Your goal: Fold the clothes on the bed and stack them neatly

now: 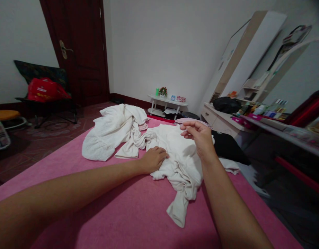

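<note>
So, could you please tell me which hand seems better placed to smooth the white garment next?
Probably the left hand: it rests palm down at the left edge of the white garment, while the right hand appears raised above it, fingers curled.

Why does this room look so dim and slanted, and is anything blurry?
In the head view, light is low and soft, with a shadow on the pink sheet near the left forearm; in the head view, the door leans left and the tall white cabinet right, probably wide-angle distortion; also in the head view, the bottles at right look smeared.
</note>
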